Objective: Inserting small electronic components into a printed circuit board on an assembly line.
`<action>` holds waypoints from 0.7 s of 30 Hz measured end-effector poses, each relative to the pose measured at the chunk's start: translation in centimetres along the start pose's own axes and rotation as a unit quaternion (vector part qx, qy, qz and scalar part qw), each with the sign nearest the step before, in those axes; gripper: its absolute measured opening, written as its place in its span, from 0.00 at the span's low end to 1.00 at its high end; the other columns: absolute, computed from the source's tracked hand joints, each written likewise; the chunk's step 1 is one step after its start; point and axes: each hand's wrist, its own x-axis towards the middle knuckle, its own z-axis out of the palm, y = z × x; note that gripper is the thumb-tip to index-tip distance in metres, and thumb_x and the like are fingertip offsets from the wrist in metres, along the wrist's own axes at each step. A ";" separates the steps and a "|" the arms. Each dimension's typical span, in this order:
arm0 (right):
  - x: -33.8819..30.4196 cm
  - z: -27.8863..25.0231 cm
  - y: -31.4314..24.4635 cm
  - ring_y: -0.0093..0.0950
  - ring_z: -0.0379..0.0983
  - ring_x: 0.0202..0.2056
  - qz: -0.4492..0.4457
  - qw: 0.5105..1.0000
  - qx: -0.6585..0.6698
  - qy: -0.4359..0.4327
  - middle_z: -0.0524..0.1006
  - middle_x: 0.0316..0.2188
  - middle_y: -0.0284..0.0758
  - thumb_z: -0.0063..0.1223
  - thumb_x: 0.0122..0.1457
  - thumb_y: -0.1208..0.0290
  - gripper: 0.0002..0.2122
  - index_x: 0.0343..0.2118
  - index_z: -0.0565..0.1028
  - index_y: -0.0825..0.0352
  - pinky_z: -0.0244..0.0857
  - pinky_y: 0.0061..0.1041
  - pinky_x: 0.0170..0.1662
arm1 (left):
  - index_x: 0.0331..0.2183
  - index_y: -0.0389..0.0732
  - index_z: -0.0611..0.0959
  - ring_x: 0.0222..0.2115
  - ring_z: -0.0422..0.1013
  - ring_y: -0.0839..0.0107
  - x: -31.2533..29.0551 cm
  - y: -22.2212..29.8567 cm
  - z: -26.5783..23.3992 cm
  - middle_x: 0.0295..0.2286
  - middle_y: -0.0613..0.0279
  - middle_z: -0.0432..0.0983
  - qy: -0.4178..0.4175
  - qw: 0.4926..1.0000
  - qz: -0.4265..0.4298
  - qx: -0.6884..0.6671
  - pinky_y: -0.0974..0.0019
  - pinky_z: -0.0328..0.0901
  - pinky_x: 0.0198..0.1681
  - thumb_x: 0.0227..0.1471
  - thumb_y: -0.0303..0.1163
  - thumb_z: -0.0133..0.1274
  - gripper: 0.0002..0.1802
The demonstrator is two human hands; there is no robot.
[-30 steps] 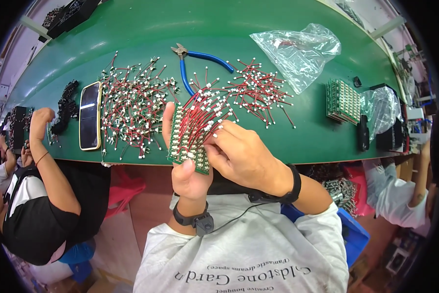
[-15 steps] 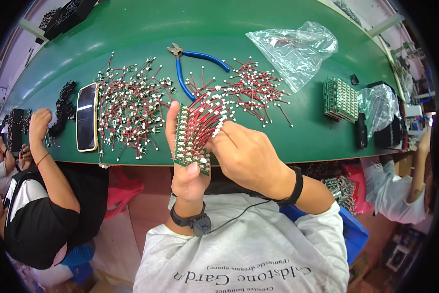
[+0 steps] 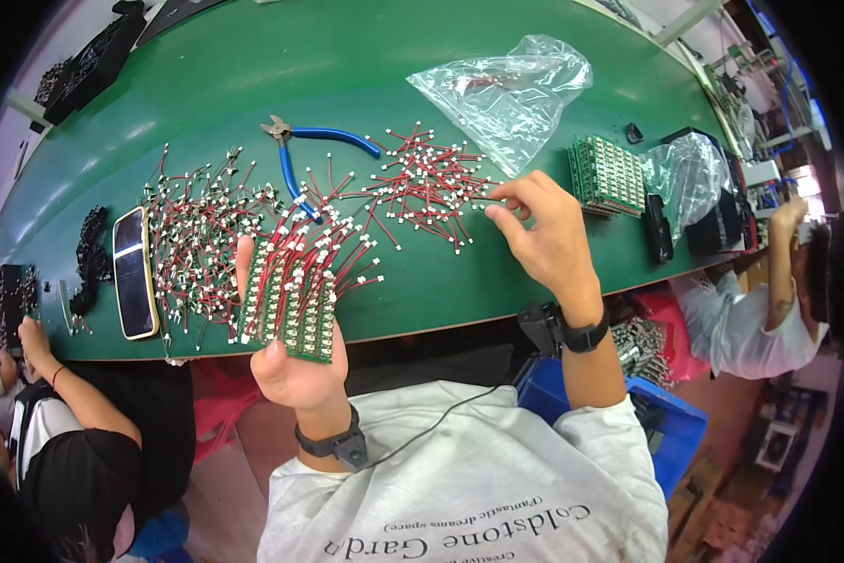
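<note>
Green table (image 3: 422, 75) fills most of my view, its near edge curving just ahead of my chest. On it, from large to small: a crumpled clear plastic bag (image 3: 511, 94) at upper right; a wide scatter of short red wires with white plugs (image 3: 197, 244) at left; a second pile of the same wires (image 3: 422, 183) at centre; a stack of green boards (image 3: 608, 175) at right, beside another clear bag; a phone (image 3: 133, 272) lying flat at far left; blue-handled cutters (image 3: 314, 150) between the two wire piles.

My left hand (image 3: 295, 361) holds a green circuit board (image 3: 291, 305) over the near table edge, thumb up along its left side, fingers closed behind it. Red wires stand plugged into the board's far end, fanning upward.

My right hand (image 3: 544, 235) reaches into the right edge of the centre pile, thumb and forefinger pinched narrow on a wire tip; I cannot tell whether the wire is lifted.

Other people sit at both ends of the table.
</note>
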 end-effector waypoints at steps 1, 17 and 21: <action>-0.2 0.0 0.4 0.31 0.72 0.25 0.019 1.000 0.000 -0.006 0.74 0.26 0.37 0.62 0.49 0.78 0.07 0.32 0.78 0.68 0.66 0.27 0.29 | 0.65 0.33 0.46 0.58 0.61 0.52 -0.1 -0.1 -0.1 0.55 0.41 0.63 0.002 1.000 -0.002 0.000 0.50 0.54 0.62 0.46 0.35 0.53 0.51; -1.0 0.3 -5.4 0.21 0.71 0.26 -0.018 0.953 0.271 -0.135 0.74 0.27 0.33 0.52 0.59 0.81 0.02 0.33 0.75 0.71 0.65 0.19 0.31 | 0.63 0.28 0.48 0.56 0.64 0.48 0.0 -0.9 0.3 0.55 0.36 0.64 0.047 0.999 -0.015 -0.011 0.49 0.57 0.62 0.41 0.36 0.53 0.53; -1.7 1.6 -8.7 0.23 0.72 0.23 -0.048 0.922 0.312 -0.223 0.75 0.26 0.35 0.56 0.56 0.80 0.02 0.31 0.75 0.70 0.65 0.22 0.27 | 0.63 0.29 0.49 0.57 0.63 0.48 -0.2 -0.7 0.6 0.55 0.37 0.63 0.056 0.998 -0.007 -0.002 0.48 0.57 0.62 0.41 0.37 0.53 0.52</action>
